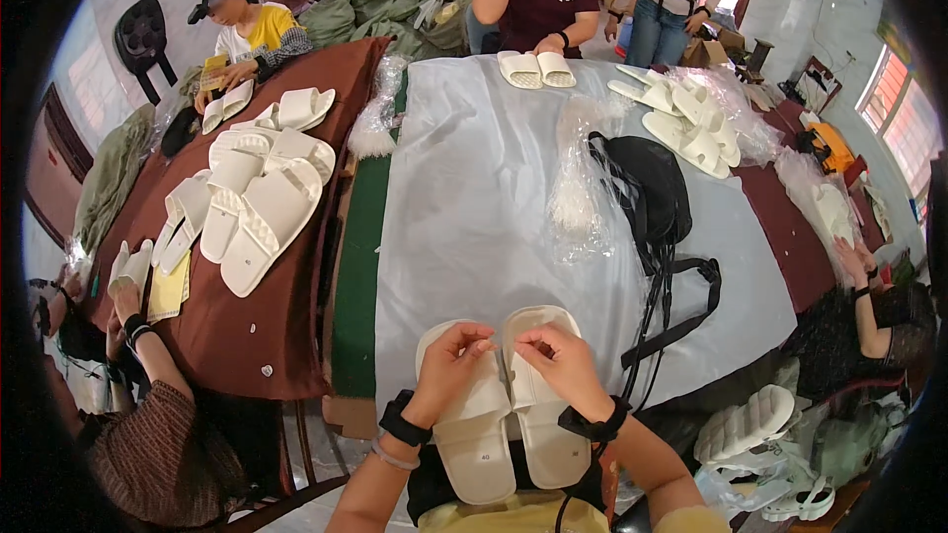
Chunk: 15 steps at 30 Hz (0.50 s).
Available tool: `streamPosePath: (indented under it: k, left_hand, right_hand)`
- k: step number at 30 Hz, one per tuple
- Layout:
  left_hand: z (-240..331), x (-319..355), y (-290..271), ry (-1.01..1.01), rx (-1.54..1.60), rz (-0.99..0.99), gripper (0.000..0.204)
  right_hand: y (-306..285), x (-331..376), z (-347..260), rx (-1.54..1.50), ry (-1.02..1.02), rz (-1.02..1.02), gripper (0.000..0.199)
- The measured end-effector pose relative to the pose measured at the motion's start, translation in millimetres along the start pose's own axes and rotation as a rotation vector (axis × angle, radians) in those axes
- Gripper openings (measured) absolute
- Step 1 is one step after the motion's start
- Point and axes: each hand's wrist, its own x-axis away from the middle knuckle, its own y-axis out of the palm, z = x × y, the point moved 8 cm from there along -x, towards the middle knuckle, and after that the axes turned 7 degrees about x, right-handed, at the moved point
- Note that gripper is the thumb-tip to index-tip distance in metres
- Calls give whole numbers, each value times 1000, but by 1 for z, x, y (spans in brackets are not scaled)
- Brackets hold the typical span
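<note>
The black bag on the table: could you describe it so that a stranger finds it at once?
Start at the pale grey sheet covering the middle of the long table. On its right half, beside a heap of clear plastic bags, lies the black bag, its straps trailing toward the near edge. It is the only dark thing on the sheet; the slippers around it are white.

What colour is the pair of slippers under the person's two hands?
The pair of foam slippers is plain cream-white, seen best in the head view.
</note>
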Motion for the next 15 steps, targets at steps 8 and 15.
streamPosePath:
  k: [8,15]
  left_hand:
    - [-3,2,2,-8,-91,-15,13]
    - [3,3,12,-26,-190,-83,12]
  right_hand:
    - [3,4,-2,70,-41,7,12]
    - [4,2,-5,153,-13,-26,14]
